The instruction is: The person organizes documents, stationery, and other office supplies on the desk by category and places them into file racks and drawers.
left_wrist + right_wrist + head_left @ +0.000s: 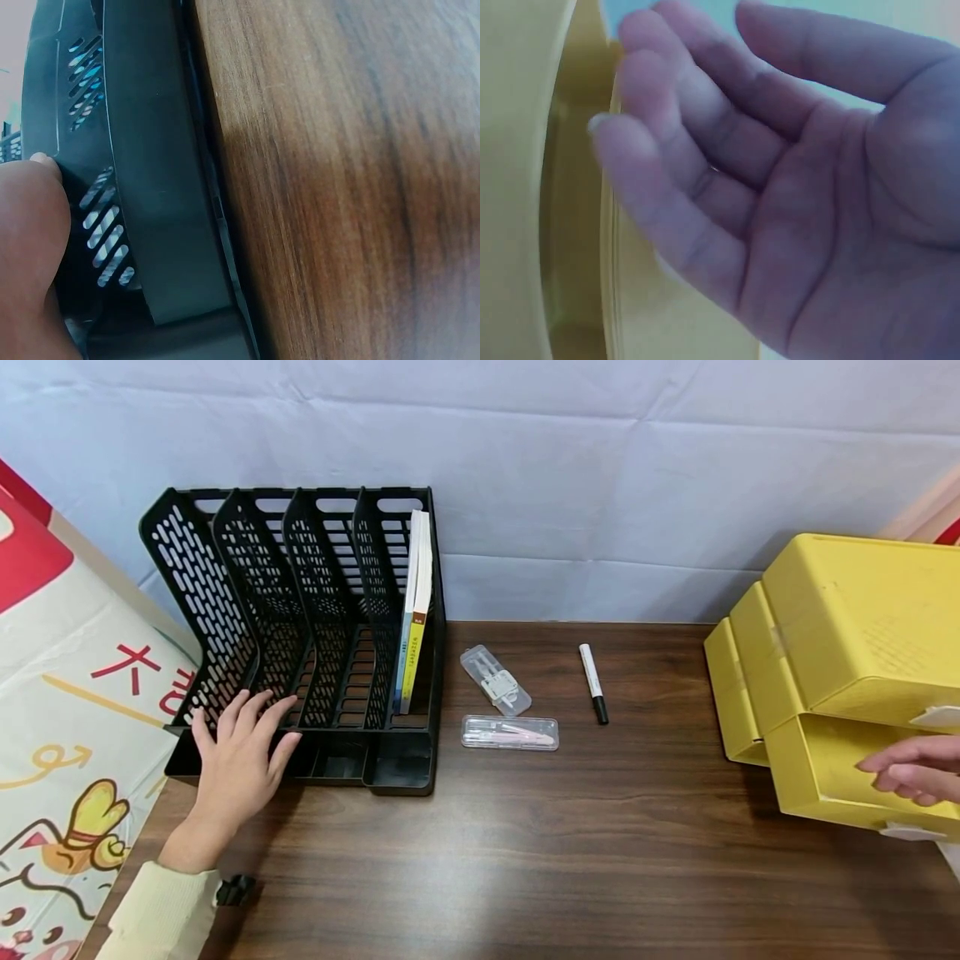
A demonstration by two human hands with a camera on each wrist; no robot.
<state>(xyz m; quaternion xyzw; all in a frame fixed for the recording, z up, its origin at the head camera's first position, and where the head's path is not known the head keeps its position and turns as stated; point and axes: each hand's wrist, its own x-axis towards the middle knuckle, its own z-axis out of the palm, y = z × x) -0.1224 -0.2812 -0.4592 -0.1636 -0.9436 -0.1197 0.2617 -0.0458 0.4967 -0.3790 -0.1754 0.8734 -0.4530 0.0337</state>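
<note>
Where I watch from the head camera, the left hand (236,768) lies palm-down over the front left of the black rack (315,577), its fingers spread wide and gripping nothing. My left wrist view shows its thumb against the dark plastic, though I can't tell how firmly it presses. That forearm comes up from the lower left in a cream sleeve (161,914). Across the table (637,860), the right hand (918,770) reaches in from the right edge, over the open lower drawer (840,814) of the yellow drawer box (870,610). From the right wrist I see its palm, empty, the fingers loosely bent and the thumb apart from them.

White labels (937,717) sit on the drawer fronts; I see no legible lettering on them. Two thin books (412,635) stand in the rack's rightmost slot, one spine blue and one yellow, the print too small for me to read. Between rack and box lie two clear cases (510,732) and a white marker (592,681) with a black cap. On the printed sheet (45,710) at far left I read a red 大 above a cartoon animal.
</note>
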